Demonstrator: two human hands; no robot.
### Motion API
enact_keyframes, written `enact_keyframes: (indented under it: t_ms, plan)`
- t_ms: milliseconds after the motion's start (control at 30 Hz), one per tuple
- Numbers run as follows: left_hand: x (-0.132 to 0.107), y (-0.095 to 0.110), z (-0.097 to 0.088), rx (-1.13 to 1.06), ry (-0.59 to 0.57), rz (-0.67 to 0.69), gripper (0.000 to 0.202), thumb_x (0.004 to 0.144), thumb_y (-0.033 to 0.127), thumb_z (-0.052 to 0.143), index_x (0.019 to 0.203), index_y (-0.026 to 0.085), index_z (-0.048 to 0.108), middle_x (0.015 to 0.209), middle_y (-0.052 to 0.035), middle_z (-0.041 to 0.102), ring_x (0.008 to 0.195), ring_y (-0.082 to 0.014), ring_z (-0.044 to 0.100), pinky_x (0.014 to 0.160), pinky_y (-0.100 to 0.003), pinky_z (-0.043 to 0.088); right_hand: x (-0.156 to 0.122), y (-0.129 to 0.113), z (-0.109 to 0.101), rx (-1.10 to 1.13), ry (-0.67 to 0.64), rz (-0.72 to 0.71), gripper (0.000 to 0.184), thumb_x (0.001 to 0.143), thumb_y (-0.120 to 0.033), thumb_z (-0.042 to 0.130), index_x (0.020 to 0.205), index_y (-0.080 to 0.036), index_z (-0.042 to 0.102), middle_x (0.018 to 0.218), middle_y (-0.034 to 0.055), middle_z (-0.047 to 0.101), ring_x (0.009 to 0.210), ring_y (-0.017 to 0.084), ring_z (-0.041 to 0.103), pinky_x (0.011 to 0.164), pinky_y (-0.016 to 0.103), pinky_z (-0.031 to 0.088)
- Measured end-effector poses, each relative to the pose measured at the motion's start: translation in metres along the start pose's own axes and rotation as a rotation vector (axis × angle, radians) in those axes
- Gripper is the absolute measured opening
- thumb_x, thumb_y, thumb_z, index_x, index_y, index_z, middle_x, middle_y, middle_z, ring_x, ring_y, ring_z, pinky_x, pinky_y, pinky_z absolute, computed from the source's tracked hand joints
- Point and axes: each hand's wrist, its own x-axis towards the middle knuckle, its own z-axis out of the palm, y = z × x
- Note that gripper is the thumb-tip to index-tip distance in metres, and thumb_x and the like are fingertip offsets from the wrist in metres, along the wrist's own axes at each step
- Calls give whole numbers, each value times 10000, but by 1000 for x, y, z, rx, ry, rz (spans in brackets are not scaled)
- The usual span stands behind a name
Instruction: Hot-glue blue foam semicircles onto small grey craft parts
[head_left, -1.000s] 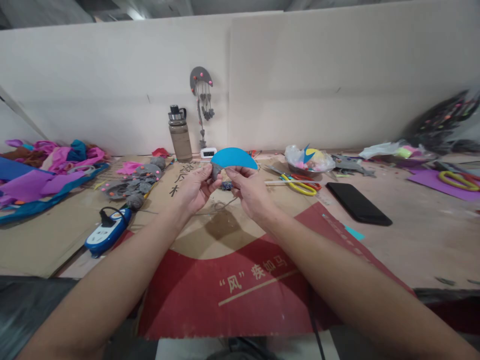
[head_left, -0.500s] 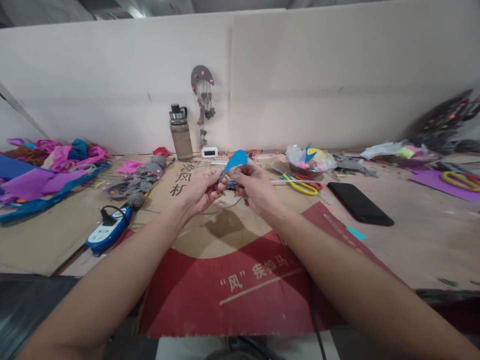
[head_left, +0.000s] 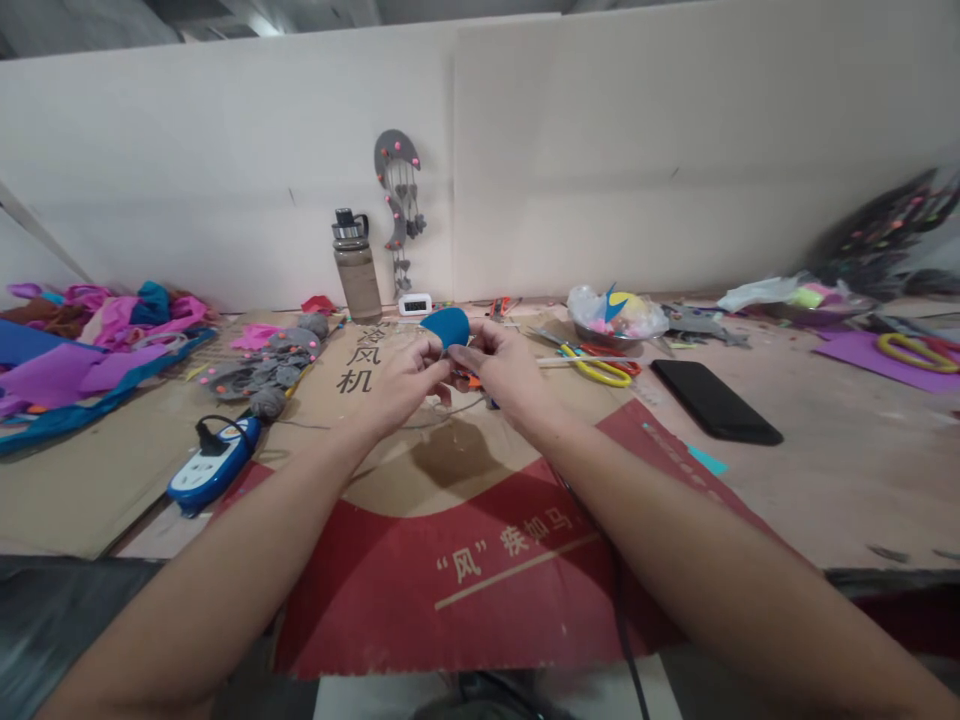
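Between my two hands, above the cardboard sheet [head_left: 450, 490], is a small blue felt piece [head_left: 447, 328] with a rounded edge. My left hand [head_left: 412, 378] is closed on its lower left side, thumb and fingers pinching. From the other side my right hand [head_left: 504, 366] pinches the lower right edge. The fingertips of both hands nearly meet, and what lies under them is partly hidden. Small orange and dark bits show just behind the fingers. A thin grey cord [head_left: 427, 424] lies on the cardboard below.
Yellow-handled scissors [head_left: 611, 372] and a bowl of scraps [head_left: 619, 318] lie right of my hands, with a black phone [head_left: 716, 402] beyond. A power strip [head_left: 214, 465], grey felt pieces [head_left: 274, 365] and a felt pile [head_left: 105, 340] are leftward. A bottle [head_left: 357, 270] stands behind.
The blue felt piece has tilted and shifted left, its rounded edge now turned upward and rightward. My fingers have changed their hold slightly, and the whole view has shifted a little.
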Motion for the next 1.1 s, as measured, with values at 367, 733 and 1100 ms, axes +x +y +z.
enact_keyframes:
  t_ms: [367, 733, 1100]
  plan:
    - [1, 4, -5, 277, 251, 112, 101, 745, 263, 664, 668, 213, 706, 622, -1, 623, 587, -149, 496, 584, -268, 362, 1, 5, -2, -65, 42, -80, 218, 780, -231, 571, 993, -260, 605, 655, -40, 506, 638, 130, 471, 586, 257, 397]
    - [6, -5, -9, 118, 260, 80, 101, 729, 316, 685, 724, 217, 701, 749, -28, 672, 658, -155, 547, 596, -260, 436, 2, 11, -1, -123, 76, -1, 112, 787, -284, 565, 867, -217, 525, 647, -47, 486, 570, 95, 442, 503, 221, 348]
    - [5, -7, -9, 157, 275, 94, 110, 757, 305, 664, 762, 198, 689, 740, -21, 658, 628, -135, 543, 590, -269, 409, 3, 10, -1, -100, 70, -16, 77, 766, -281, 577, 772, -206, 591, 647, -23, 524, 572, 101, 438, 505, 234, 377]
